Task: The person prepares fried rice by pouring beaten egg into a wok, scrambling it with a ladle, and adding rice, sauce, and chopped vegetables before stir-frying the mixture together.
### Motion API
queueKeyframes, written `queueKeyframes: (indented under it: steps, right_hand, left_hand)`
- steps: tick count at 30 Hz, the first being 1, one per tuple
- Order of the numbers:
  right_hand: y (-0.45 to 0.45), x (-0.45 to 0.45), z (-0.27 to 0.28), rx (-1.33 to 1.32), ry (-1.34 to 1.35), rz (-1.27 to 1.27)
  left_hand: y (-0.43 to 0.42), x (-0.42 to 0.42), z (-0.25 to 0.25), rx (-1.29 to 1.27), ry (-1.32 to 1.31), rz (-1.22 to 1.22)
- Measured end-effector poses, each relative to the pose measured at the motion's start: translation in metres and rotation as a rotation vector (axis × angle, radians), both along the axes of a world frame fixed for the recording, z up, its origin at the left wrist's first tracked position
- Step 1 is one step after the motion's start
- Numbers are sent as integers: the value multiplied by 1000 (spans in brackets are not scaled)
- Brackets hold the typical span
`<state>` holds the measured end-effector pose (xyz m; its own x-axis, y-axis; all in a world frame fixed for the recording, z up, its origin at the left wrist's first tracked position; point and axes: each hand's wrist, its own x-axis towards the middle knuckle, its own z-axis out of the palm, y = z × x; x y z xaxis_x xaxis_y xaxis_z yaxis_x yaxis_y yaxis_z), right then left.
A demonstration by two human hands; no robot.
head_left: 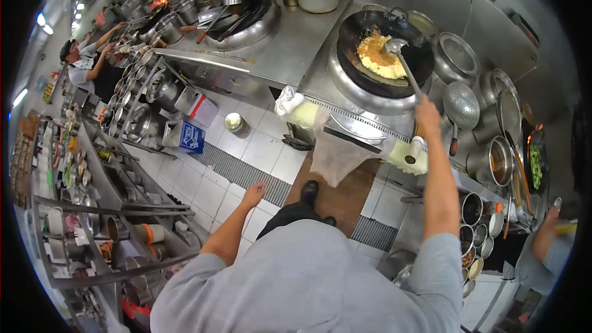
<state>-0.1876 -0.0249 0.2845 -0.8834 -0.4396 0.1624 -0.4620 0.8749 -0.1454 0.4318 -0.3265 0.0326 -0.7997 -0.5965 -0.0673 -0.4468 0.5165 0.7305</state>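
My right hand [427, 116] is wrapped round the long handle of a metal ladle [404, 65]. The ladle's bowl rests in a large dark wok [348, 37], at the edge of a yellow and browned food [377, 65] that looks like egg or rice; I cannot tell which. A wide metal ring on the stove [351, 89] supports the wok. Away from the stove, my left hand [253, 195] hangs low over the tiled floor, holding nothing, its fingers loosely apart.
Right of the wok are a perforated strainer [461, 105] and several pots. A cloth [336, 160] hangs from the stove's front. A can [235, 124] stands on the floor. Shelves line the left, where another person [83, 65] works near flames. A co-worker's arm [546, 240] appears far right.
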Motion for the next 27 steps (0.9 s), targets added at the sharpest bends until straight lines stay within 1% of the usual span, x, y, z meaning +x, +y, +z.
queueKeyframes:
  steps: [1,2,4,6,7,8,9,10,11,12,13,14,15,16,18,19,21,22,24,25,27]
  right_hand:
    - [18,5,22,31,52,25]
    - [37,19,57,65,104,63]
    - [51,31,101,178,-48,121]
    - [62,38,138,68,-224,274]
    - [77,8,119,-87,-89,516]
    - [67,12,127,-86,-79,500]
    - [44,21,144,-97,-430,345]
    - [22,29,161,-114,-771,177]
    - [4,29,155,-222,-863,124]
    - [-15,26,132,-328,-948,70]
    - [-33,24,109,-355,-851,-21]
    - [-44,-5,60,-322,-714,6]
    - [-39,-63,-45,-259,172,387]
    - [-74,14,33,100,-43,30]
    - [-83,44,61,248,109,-74]
    - [-81,54,82,246,122,-96]
    - [-65,69,127,417,136,-27]
    - [-53,66,145,453,49,-28]
    - [-35,53,183,444,-119,95]
    - [-26,32,180,439,-119,75]
    - [-7,-8,154,147,-120,461]
  left_hand:
    - [3,31,-8,139,-84,129]
    - [10,61,-17,284,-168,267]
    - [33,130,-38,488,-246,457]
    - [65,188,-49,389,-468,530]
    - [83,206,-42,386,-675,596]
    - [88,239,-65,46,-768,60]
    - [76,254,-82,-308,-803,-482]
    - [76,237,-76,220,-820,-59]
    - [80,220,-64,750,-783,364]
    - [63,207,-64,753,-772,327]
    - [41,193,-68,506,-609,141]
    - [21,167,-73,262,-423,-28]
    - [3,134,-69,514,-321,224]
    - [-26,105,-65,760,-223,473]
    - [-77,49,-38,725,-13,545]
    - [-106,27,-34,726,-4,521]
    - [-159,-5,-36,398,343,432]
    - [-175,-22,-17,402,339,410]
    - [-185,-55,76,600,380,541]
    - [-193,-68,95,608,360,531]
    - [-209,-97,104,571,319,470]
